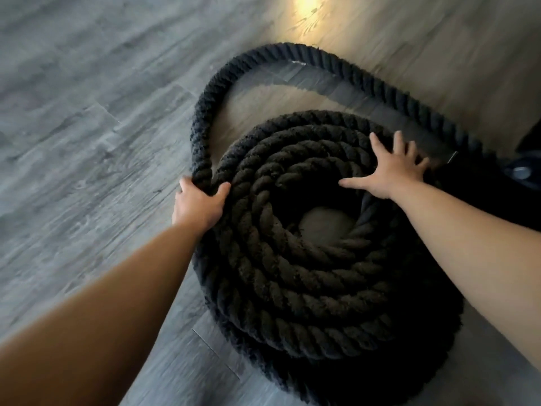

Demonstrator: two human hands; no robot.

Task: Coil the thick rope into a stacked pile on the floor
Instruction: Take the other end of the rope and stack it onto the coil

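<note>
A thick black twisted rope (292, 288) lies coiled in a stacked round pile on the grey wood floor, with a small patch of floor showing in its hollow centre. A loose length of the rope (263, 58) arcs from the pile's left edge up and around the back toward the right. My left hand (199, 205) grips this loose length where it meets the pile's left rim. My right hand (392, 171) rests flat with fingers spread on the upper right of the coil, holding nothing.
Grey wood-plank floor (87, 127) spreads to the left and behind the pile, with a warm light patch (307, 13) at the top. A dark object with a round metal part (521, 172) sits at the right edge, beside the rope.
</note>
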